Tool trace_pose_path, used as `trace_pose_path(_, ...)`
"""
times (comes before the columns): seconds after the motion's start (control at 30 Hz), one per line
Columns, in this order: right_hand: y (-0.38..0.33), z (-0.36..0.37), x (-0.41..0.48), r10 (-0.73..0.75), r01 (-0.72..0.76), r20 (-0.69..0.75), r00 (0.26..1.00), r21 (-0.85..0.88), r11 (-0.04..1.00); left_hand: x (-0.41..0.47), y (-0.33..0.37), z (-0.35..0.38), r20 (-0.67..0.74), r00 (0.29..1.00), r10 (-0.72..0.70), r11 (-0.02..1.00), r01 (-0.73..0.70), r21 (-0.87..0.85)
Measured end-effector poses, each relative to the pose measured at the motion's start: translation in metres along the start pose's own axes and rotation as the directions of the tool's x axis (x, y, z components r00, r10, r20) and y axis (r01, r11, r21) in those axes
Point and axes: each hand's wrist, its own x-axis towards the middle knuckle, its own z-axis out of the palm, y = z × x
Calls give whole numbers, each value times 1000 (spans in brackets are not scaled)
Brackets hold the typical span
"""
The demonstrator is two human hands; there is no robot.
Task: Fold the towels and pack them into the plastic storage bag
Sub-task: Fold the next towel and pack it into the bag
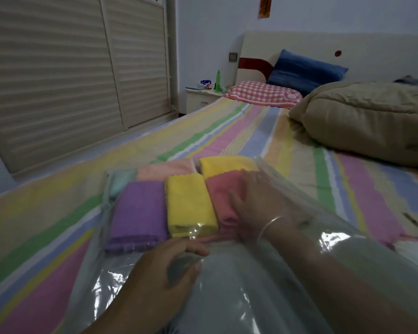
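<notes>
The folded towels lay side by side inside the clear plastic storage bag (227,285), which was spread flat on the bed's striped sheet (46,237). In the near row sat a purple towel (138,210), a yellow towel (190,203) just beside it, and a coral-pink towel (223,198) next to that. Behind them lay a mint-green towel (121,182), a pale pink towel (167,168) and a second yellow towel (225,165). The right hand (256,201), a silver bangle (268,227) on its wrist, reached inside the bag with its forearm under the plastic film and rested with fingers straight on the coral-pink towel. The left hand (164,268) lay on top of the bag near its open end, fingers loosely bent and thumb out, pressing the film without a clear pinch. Farther up the bed sat a red checked pillow (263,94), a blue pillow (304,68) against the headboard (348,44), and a bundled tan quilt (367,119) to the right. A white nightstand (200,98) held a green bottle (218,79), beside louvred wardrobe doors (70,68)
</notes>
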Motion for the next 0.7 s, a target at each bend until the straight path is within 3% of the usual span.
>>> trace_pose_path(0.13,-8,32,-4,-268,298,229,936,-111,948,-1,2,-1,6,1000,-12,1000,12,23)
trace_pose_path(0.33,-10,44,2,-154,233,396,905,-159,959,-6,13,1,29,999,-46,994,43,101)
trace_pose_path(0.5,-8,17,-37,-185,215,290,939,-74,974,-8,45,9,40,999,-17,988,10,154)
trace_pose_path(0.7,35,-57,-173,-320,317,-21,947,-95,944,-1,125,56,118,986,116,982,-132,137)
